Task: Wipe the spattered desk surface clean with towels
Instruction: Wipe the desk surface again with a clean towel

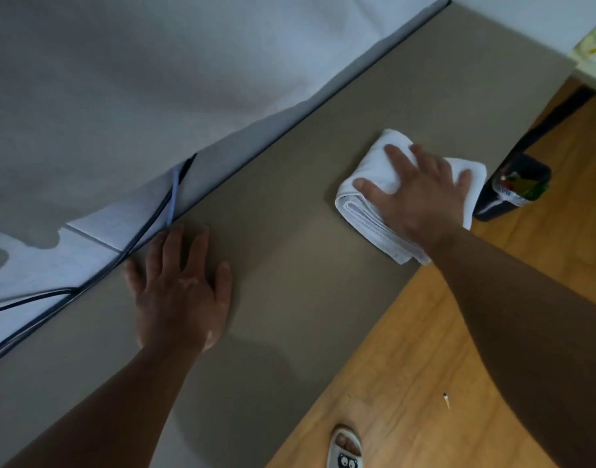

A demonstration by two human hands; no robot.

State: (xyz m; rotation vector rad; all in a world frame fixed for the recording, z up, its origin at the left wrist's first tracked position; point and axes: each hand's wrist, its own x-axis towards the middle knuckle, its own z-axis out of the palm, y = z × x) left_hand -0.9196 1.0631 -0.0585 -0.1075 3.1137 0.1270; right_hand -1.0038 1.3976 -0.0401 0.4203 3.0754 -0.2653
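A grey-brown desk (pixel 289 265) runs diagonally from lower left to upper right. A folded white towel (pixel 367 197) lies near the desk's right edge. My right hand (pixel 421 194) presses flat on the towel with its fingers spread and straight. My left hand (pixel 181 288) rests flat on the bare desk surface near the back edge, fingers straight. No spatter shows clearly on the surface.
A white sheet-covered wall (pixel 138 96) backs the desk, with dark cables (pixel 148 224) running along the seam. A dark bin (pixel 515 187) with rubbish stands on the wooden floor (pixel 424 366) beside the desk. A slippered foot (pixel 345 447) shows at the bottom.
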